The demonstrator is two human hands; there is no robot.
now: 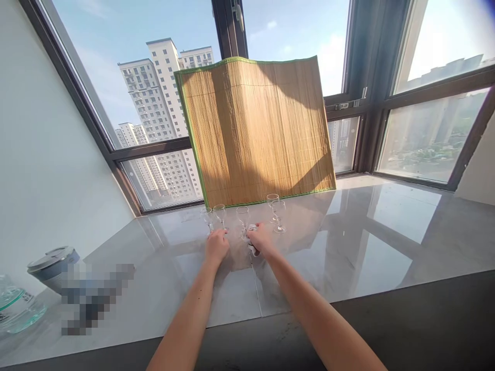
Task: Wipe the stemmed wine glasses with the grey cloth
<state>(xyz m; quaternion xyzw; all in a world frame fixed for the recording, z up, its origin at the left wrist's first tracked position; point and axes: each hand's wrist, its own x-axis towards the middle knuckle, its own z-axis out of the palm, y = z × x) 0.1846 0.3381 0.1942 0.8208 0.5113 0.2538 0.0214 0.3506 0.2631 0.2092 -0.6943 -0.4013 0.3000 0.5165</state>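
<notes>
My left hand (217, 246) is on the countertop with its fingers curled, right by the foot of a clear stemmed glass (207, 216). That foot is hidden behind my fingers, so I cannot tell whether they grip it. A second stemmed glass (219, 213) stands close beside it. My right hand (260, 238) is closed on a bunched white cloth (253, 250) with darker marks. Just left of the cloth is another stemmed glass (243, 216); whether they touch is unclear. Farther right, two more stemmed glasses stand together, the nearer glass (279, 212) overlapping the farther glass (272, 199).
A bamboo mat (263, 129) with green edging leans upright against the window behind the glasses. The glossy tiled countertop (309, 268) ends in a front edge near my forearms. At far left are a lidded cup (54, 263), a clear bottle (19, 309) and a blurred-out item (95, 296).
</notes>
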